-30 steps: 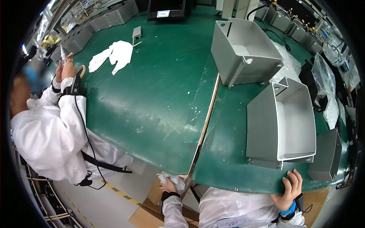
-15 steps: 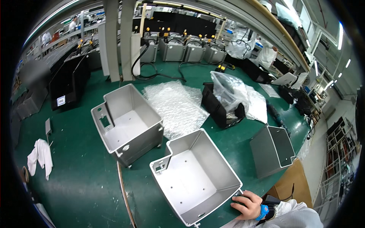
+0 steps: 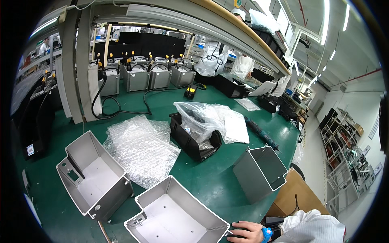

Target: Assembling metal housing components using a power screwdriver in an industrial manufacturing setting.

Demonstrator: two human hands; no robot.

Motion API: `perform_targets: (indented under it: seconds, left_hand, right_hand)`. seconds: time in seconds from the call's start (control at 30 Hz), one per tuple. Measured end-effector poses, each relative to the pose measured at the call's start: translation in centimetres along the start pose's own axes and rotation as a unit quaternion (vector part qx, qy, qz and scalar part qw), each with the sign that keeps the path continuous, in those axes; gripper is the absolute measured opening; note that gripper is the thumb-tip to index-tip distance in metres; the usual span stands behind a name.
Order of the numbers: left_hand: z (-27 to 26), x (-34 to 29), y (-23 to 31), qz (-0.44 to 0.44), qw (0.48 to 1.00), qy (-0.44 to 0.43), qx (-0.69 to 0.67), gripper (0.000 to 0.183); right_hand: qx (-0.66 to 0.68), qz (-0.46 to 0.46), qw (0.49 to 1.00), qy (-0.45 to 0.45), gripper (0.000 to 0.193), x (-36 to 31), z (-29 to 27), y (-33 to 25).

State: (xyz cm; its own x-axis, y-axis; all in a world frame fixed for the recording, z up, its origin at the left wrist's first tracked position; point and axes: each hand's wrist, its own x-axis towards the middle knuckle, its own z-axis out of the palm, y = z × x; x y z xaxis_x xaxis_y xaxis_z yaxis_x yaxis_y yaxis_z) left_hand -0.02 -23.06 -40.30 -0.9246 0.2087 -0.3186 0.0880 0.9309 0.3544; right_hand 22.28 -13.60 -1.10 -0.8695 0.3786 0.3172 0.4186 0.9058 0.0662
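Observation:
My right hand (image 3: 246,232) is low in the picture, its fingers stretched out beside the right corner of an open grey metal box (image 3: 174,218). The fingertips meet that corner in the picture; whether they press on it I cannot tell. This box has a notched corner and small holes in its pale floor, and its near part is cut off by the picture's edge. A second grey metal box (image 3: 111,198) of like shape stands to its left. Farther right, a third grey box (image 3: 253,178) rests tilted in the view. My left hand is out of view.
Bubble wrap (image 3: 139,148) lies behind the boxes. Next to it are a black bin (image 3: 188,141) with clear plastic bags and a dark power tool (image 3: 261,133). A cardboard box (image 3: 298,194) stands at the right table edge. Several grey units (image 3: 137,79) line the back.
The view has swung right and up, so the boxes appear farther left and lower. My right hand stays by the same box corner, its fingers now straighter.

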Motion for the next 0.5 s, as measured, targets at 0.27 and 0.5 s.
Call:
perform_targets:
  seconds: [0.27,0.5]
  left_hand:
    - [-1.6,-0.3,0.8,0.008,0.999,0.001,-0.046,0.023]
    - [-5.3,-2.7,-0.2,0.079,0.983,0.007,-0.164,0.021]
  right_hand:
    - [0.006,0.002,1.0,0.017,0.042,0.3,-0.1,0.0]
    - [0.04,0.007,0.998,0.037,0.039,-0.4,-0.6,0.3]
